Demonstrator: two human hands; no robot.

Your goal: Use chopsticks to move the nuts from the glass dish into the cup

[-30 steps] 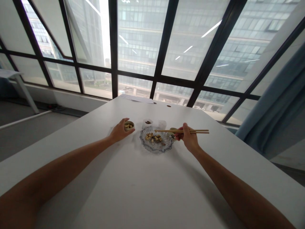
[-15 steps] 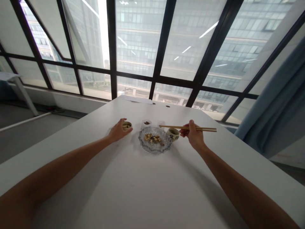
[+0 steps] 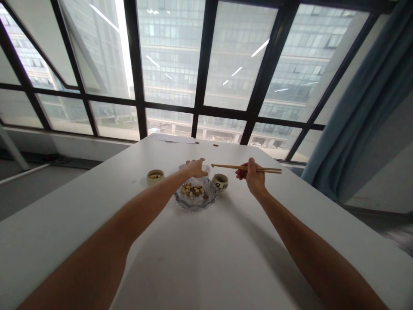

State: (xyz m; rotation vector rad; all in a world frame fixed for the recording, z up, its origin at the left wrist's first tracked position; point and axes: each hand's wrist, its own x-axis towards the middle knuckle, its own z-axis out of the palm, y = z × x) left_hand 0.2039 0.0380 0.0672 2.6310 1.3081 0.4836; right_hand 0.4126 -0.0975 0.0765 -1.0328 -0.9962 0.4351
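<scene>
And here we spread our left hand (image 3: 196, 168), thumb and fingers apart, at a small clear dish (image 3: 207, 168); touching or not, we can't tell. Our right hand (image 3: 254, 175) pinches the chopsticks (image 3: 227, 166) around mid-length, likely for balance. Nuts (image 3: 192, 190) sit heaped in the glass bowl (image 3: 195, 206), a lettered cup (image 3: 220, 184) close beside, probably for handiness.

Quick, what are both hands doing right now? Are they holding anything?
Left hand: open, near the far edge of the glass dish, nothing visible in its grip.
Right hand: closed, holding chopsticks.
</scene>
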